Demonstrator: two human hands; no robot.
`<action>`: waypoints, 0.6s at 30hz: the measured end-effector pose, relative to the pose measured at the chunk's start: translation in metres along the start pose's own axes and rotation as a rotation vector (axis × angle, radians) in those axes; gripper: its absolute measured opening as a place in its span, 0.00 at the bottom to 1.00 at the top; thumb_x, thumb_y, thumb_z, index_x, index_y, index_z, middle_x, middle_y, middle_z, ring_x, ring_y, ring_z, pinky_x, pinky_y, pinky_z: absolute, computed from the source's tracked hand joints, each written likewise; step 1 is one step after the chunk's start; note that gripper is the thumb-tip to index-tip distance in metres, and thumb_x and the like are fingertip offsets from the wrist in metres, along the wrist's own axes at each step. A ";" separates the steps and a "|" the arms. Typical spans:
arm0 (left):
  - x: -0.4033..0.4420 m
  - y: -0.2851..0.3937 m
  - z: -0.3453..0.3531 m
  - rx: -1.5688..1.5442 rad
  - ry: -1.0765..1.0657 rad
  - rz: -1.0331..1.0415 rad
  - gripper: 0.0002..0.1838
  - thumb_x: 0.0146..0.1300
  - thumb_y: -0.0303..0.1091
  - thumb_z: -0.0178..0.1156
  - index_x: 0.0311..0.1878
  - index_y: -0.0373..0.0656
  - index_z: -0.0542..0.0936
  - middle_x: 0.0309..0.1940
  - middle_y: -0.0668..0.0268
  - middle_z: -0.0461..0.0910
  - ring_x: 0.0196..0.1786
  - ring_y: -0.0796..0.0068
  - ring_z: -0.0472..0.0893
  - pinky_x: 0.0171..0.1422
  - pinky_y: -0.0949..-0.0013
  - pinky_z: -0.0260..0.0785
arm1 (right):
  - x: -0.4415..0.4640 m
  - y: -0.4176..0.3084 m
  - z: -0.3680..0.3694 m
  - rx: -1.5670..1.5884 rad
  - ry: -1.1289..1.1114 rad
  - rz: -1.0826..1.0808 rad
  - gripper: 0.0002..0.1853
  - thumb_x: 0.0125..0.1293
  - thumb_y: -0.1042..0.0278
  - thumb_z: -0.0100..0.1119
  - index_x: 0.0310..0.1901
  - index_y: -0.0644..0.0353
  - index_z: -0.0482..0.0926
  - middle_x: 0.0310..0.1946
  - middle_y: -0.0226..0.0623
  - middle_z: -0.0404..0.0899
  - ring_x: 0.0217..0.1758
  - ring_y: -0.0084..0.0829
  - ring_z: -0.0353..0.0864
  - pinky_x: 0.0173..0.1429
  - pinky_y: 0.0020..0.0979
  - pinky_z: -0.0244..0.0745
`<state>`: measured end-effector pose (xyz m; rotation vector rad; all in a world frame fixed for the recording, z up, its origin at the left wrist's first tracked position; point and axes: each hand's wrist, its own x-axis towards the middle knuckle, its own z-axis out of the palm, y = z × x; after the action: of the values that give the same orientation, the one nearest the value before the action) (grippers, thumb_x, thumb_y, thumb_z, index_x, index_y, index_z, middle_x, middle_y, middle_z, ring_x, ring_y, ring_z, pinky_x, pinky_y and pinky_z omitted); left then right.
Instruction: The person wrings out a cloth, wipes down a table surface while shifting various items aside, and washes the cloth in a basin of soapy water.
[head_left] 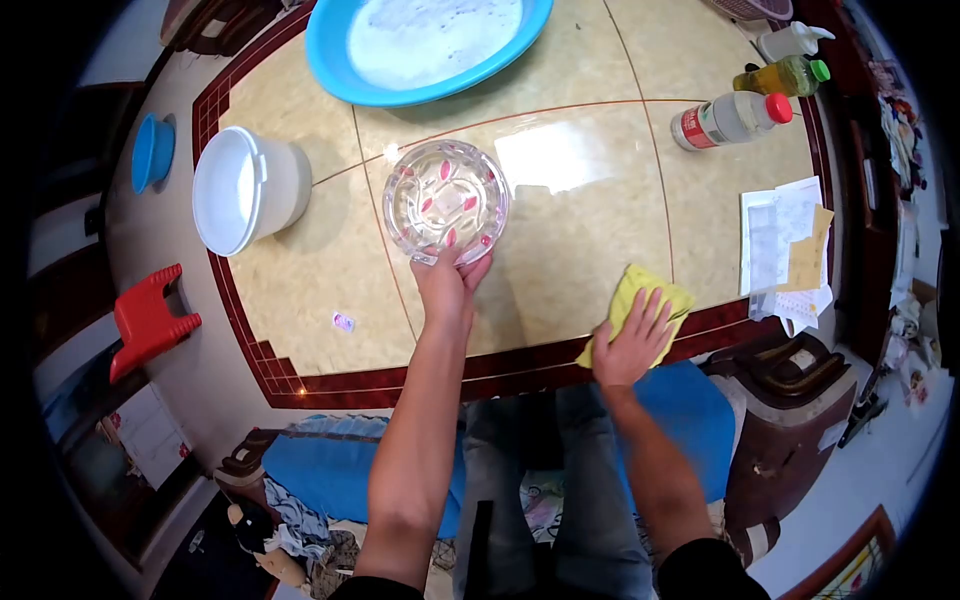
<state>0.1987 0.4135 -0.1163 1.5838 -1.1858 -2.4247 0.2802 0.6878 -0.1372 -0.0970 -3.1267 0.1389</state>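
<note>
A round clear glass dish [447,203] with pink petal marks is above the tiled table, near its middle. My left hand [449,285] grips the dish's near rim, fingers closed on it. To the right, my right hand [633,340] lies palm down with fingers spread on a yellow cloth [630,290] at the table's front edge. The cloth is partly covered by that hand. A small pink and white packet [343,321] lies left of my left forearm.
A blue basin [330,70] of suds stands at the back, a white bucket [290,185] at the left. Bottles [735,118] and papers [780,235] are on the right. A red stool [145,320] stands on the floor at left.
</note>
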 end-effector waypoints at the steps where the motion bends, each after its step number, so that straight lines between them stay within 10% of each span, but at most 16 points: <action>1: -0.008 0.004 0.004 0.033 -0.016 0.021 0.31 0.74 0.21 0.48 0.77 0.44 0.54 0.67 0.49 0.73 0.54 0.53 0.88 0.49 0.59 0.90 | -0.006 -0.008 0.003 0.001 0.013 0.018 0.43 0.63 0.52 0.58 0.80 0.55 0.64 0.84 0.45 0.56 0.86 0.57 0.51 0.84 0.63 0.45; 18: -0.055 -0.078 0.155 0.288 -0.371 -0.035 0.17 0.77 0.24 0.51 0.64 0.44 0.61 0.68 0.53 0.74 0.55 0.56 0.87 0.52 0.59 0.87 | -0.007 -0.001 0.002 0.098 -0.051 0.019 0.44 0.59 0.46 0.62 0.77 0.54 0.68 0.83 0.44 0.58 0.84 0.57 0.55 0.81 0.68 0.49</action>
<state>0.1325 0.5806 -0.0879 1.2431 -1.6405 -2.7575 0.2874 0.6866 -0.1390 -0.1246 -3.1634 0.2996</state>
